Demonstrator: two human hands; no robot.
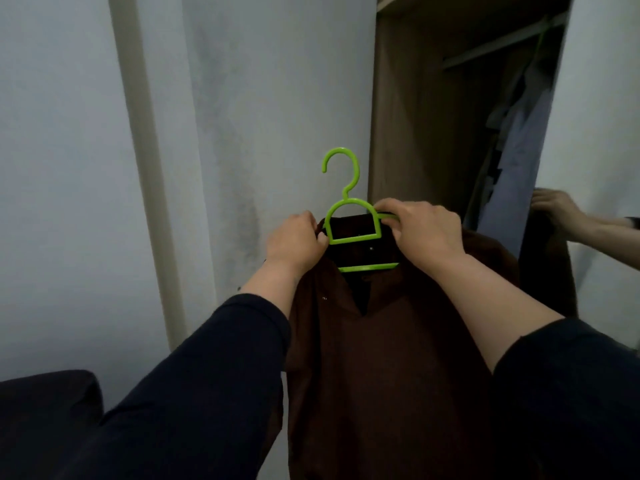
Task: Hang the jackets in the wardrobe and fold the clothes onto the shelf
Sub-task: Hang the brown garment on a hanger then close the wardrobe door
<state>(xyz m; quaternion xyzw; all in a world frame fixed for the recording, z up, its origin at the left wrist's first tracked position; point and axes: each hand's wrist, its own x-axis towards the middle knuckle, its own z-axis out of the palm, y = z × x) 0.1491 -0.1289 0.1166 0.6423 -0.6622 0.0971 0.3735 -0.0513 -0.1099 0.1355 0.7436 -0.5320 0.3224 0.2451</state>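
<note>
A dark brown jacket [377,358] hangs from a bright green plastic hanger [346,199] held up in front of me. My left hand [296,242] grips the jacket's left shoulder at the hanger's left arm. My right hand [420,232] grips the hanger's right arm and the collar there. The hanger's hook points up and is free, left of the open wardrobe [450,116]. The wardrobe's rail [502,39] runs high at the right, with light clothes [516,157] hanging from it.
A white wall [242,98] with a vertical pipe [145,168] fills the left. A mirrored wardrobe door [595,116] at the right edge reflects a hand. A dark piece of furniture [48,410] sits at the lower left.
</note>
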